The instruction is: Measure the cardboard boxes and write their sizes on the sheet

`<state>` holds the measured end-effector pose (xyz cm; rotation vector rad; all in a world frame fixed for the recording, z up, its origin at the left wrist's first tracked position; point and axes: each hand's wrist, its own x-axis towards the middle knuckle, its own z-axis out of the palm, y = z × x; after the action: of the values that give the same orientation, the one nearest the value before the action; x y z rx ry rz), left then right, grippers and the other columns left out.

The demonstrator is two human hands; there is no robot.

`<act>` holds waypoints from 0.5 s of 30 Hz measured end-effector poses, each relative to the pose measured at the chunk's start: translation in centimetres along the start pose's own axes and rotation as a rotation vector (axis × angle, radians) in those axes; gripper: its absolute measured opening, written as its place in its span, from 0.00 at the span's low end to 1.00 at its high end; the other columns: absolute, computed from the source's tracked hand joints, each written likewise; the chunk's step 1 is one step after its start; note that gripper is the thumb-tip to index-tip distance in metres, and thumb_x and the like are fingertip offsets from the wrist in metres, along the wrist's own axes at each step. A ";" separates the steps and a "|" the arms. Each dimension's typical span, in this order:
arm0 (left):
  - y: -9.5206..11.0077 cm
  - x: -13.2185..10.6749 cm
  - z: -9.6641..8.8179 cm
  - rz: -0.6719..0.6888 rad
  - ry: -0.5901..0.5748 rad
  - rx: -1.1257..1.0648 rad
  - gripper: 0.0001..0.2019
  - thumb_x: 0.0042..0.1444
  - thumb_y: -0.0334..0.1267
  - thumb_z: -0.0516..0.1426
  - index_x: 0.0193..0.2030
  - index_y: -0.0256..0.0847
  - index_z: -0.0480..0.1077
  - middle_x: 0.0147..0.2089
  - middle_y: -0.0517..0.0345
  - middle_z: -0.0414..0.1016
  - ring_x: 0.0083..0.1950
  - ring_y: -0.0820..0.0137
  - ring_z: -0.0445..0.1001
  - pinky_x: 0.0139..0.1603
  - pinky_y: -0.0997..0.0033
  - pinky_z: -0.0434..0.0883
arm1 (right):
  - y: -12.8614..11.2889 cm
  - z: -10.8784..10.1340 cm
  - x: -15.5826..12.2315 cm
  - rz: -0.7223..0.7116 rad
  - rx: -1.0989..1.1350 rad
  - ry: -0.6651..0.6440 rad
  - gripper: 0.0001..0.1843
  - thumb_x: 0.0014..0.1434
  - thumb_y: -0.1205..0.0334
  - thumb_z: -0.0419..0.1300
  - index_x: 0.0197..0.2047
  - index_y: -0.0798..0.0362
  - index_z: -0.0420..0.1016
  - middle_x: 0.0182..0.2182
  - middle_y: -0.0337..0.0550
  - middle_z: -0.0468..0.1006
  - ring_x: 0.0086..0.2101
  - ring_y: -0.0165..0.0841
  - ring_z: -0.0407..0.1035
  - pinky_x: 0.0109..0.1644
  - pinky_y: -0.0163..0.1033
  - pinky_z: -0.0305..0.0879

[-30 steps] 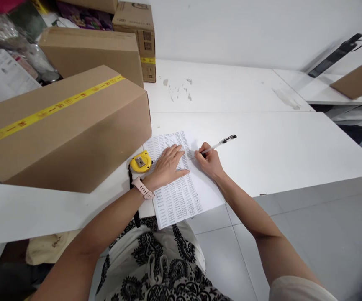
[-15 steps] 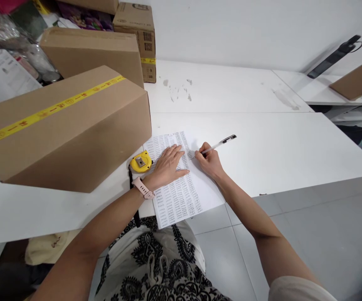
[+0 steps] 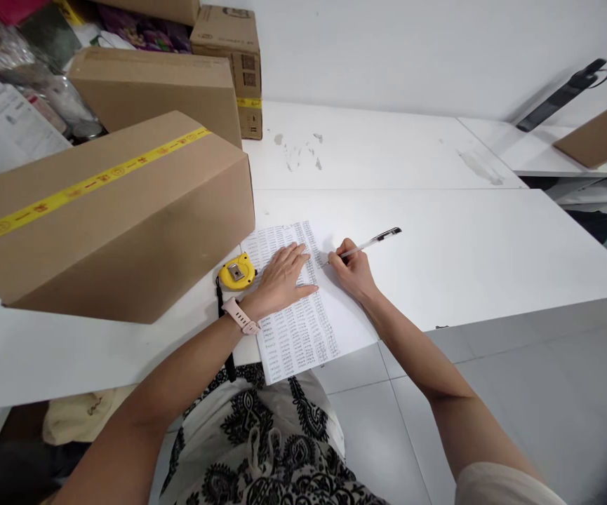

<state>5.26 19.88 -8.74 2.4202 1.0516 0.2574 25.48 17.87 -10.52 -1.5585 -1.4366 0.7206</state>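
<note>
A sheet of paper (image 3: 295, 344) covered in columns of handwriting lies on the white table, its lower corner reaching past the front edge. My left hand (image 3: 282, 277) rests flat on it, fingers stretched out. To the right, my right hand (image 3: 353, 266) grips a pen (image 3: 371, 241) in a writing hold, with the tip at the paper beside the last written column. A yellow tape measure (image 3: 236, 272) with a black strap sits just left of my left hand, by the paper's edge.
A large cardboard box (image 3: 124, 203) with yellow tape stands on the left of the white table (image 3: 466, 245), with more boxes (image 3: 161, 88) behind it. At the far right are a black bottle-like object (image 3: 561, 97) and a brown board (image 3: 601, 133).
My right hand has shifted very slightly to the right with the pen. My left hand and the paper stay in place.
</note>
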 end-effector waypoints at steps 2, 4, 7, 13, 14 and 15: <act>0.0 0.0 0.0 -0.001 0.009 0.007 0.33 0.63 0.48 0.59 0.70 0.31 0.59 0.77 0.37 0.52 0.79 0.52 0.45 0.77 0.47 0.47 | 0.2 0.0 0.0 -0.003 -0.008 0.009 0.13 0.58 0.59 0.59 0.27 0.49 0.58 0.18 0.29 0.58 0.22 0.27 0.53 0.27 0.36 0.48; -0.1 0.0 0.1 0.002 0.020 0.010 0.33 0.63 0.48 0.59 0.69 0.32 0.59 0.77 0.37 0.52 0.79 0.52 0.46 0.77 0.47 0.47 | 0.4 -0.1 0.2 -0.020 -0.014 0.046 0.13 0.59 0.58 0.59 0.28 0.48 0.58 0.18 0.30 0.58 0.22 0.27 0.53 0.27 0.36 0.49; -0.4 -0.1 0.6 0.024 0.050 0.014 0.32 0.63 0.47 0.60 0.68 0.31 0.61 0.76 0.36 0.54 0.78 0.50 0.48 0.77 0.45 0.49 | 1.0 -0.7 0.8 -0.142 -0.054 0.121 0.10 0.63 0.56 0.58 0.33 0.49 0.63 0.25 0.35 0.66 0.26 0.30 0.59 0.30 0.38 0.57; -0.2 0.0 1.2 0.131 0.361 0.025 0.17 0.61 0.37 0.62 0.56 0.34 0.71 0.63 0.40 0.73 0.68 0.53 0.67 0.70 0.47 0.63 | 2.3 -1.5 1.7 -0.438 -0.384 0.001 0.12 0.66 0.67 0.50 0.45 0.50 0.74 0.40 0.48 0.73 0.41 0.39 0.68 0.44 0.45 0.67; 0.0 -0.2 0.9 0.151 0.426 0.032 0.14 0.62 0.35 0.61 0.54 0.35 0.72 0.61 0.42 0.75 0.66 0.54 0.69 0.68 0.48 0.65 | 2.5 -1.4 1.8 -0.452 -0.418 -0.023 0.15 0.65 0.70 0.48 0.47 0.50 0.74 0.41 0.49 0.73 0.42 0.40 0.68 0.45 0.45 0.67; 0.2 -0.5 0.4 0.164 0.485 0.044 0.12 0.62 0.34 0.61 0.52 0.36 0.72 0.59 0.44 0.76 0.64 0.55 0.70 0.66 0.49 0.67 | 2.7 -1.4 1.8 -0.463 -0.441 -0.037 0.18 0.64 0.72 0.47 0.49 0.50 0.75 0.41 0.50 0.73 0.43 0.41 0.69 0.46 0.45 0.68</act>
<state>5.23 19.26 -8.98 2.5496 1.0555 0.9218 28.24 19.41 -12.01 -1.4429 -1.9872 0.1614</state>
